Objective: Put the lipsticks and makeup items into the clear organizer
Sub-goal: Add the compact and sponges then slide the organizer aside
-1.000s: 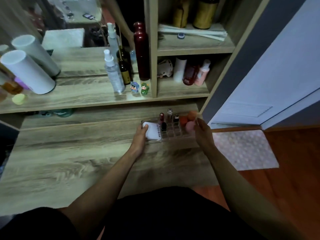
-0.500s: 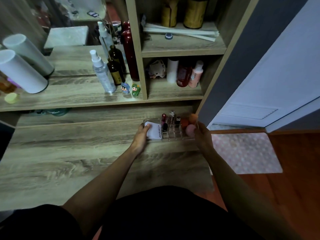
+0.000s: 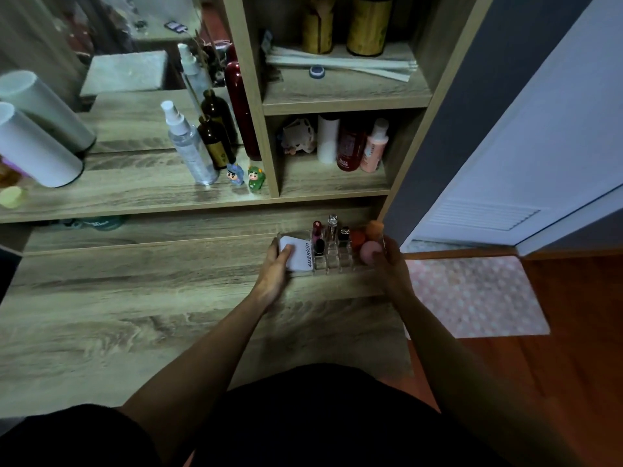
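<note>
Fingers of both hands clamp the clear organizer [image 3: 332, 259] — shelf edge [image 3: 202, 207] just behind.

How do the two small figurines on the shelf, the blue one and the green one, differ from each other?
The blue figurine wears blue; the green figurine wears green. The blue figurine stands to the left, close to the clear spray bottle; the green figurine stands to the right, nearer the shelf divider. Both are small, upright cartoon figures of similar size, side by side on the same wooden shelf.
</note>
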